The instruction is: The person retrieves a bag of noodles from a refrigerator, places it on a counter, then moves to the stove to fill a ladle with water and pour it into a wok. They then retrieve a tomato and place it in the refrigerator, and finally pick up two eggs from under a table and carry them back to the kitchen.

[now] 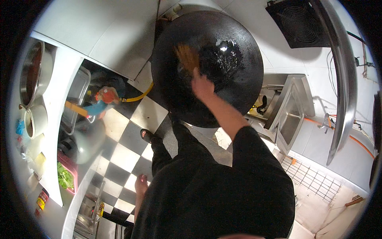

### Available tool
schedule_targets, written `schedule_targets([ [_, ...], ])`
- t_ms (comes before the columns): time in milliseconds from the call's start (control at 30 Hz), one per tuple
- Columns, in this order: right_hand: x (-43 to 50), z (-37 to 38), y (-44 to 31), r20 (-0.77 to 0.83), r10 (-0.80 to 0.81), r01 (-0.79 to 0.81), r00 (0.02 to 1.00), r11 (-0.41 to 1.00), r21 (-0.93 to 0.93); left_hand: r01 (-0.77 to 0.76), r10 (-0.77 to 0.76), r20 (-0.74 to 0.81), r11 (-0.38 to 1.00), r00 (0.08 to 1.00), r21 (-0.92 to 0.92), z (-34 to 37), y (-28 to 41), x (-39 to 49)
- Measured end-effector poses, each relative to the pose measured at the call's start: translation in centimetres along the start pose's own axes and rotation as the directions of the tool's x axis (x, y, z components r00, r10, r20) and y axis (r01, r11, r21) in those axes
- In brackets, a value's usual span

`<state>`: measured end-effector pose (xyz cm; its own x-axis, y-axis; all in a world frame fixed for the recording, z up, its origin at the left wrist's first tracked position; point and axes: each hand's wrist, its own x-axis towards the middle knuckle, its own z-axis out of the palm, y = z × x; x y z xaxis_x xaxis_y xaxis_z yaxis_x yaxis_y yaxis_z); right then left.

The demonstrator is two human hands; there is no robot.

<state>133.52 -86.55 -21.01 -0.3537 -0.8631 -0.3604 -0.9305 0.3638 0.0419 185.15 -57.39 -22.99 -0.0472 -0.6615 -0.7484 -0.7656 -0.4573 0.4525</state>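
Observation:
A large black wok (pixel 167 86) fills the upper middle of the view, with a wet, shiny patch on the right part of its inside. My right hand (pixel 203 85) reaches over the wok and grips a brown bristle brush (pixel 187 56), probably a bamboo wok brush. The bristles fan out over the upper left part of the wok's inside, and I cannot tell how firmly they touch it. My left hand (pixel 141 182) hangs low beside my body above the checkered floor. Its fingers look curled, but their grip is too small and dark to make out.
Right of the wok stands a steel sink unit (pixel 294 116) with a black-handled thing (pixel 262 104) beside it. A yellow hose (pixel 138 97) runs from the wok's left. White shelving (pixel 59 89) holds pots (pixel 35 121) and a pink basket (pixel 74 179) of greens. Beneath lies checkered floor (pixel 124 155).

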Motion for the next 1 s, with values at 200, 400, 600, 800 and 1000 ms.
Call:
schedule_targets([
  [200,6.6,-5.3,15.6,-0.02,0.189,-0.18,0.982,0.892,-0.415,0.164,-0.163,0.023,0.963,0.986,-0.212,0.6,1.1,-0.4],
  [400,-11.6,-5.9,18.6,0.422,0.353,-0.121,0.835,0.866,-0.486,0.088,-0.088,0.012,0.976,0.996,-0.201,2.3,-2.8,2.1],
  [600,-20.0,-4.5,2.2,0.567,-0.12,-0.053,0.815,0.959,0.279,0.151,-0.143,0.067,0.979,0.987,-0.139,0.6,-2.3,3.2],
  [800,1.7,-4.0,-5.4,-0.125,-0.069,0.101,0.99,0.956,0.276,0.185,-0.188,-0.011,0.974,0.982,-0.128,-1.6,0.7,0.8],
  [1000,9.9,-6.2,11.5,0.073,0.741,-0.737,0.668,0.645,0.199,0.063,-0.075,-0.036,0.964,0.997,-0.257,2.3,-4.7,-1.1],
])
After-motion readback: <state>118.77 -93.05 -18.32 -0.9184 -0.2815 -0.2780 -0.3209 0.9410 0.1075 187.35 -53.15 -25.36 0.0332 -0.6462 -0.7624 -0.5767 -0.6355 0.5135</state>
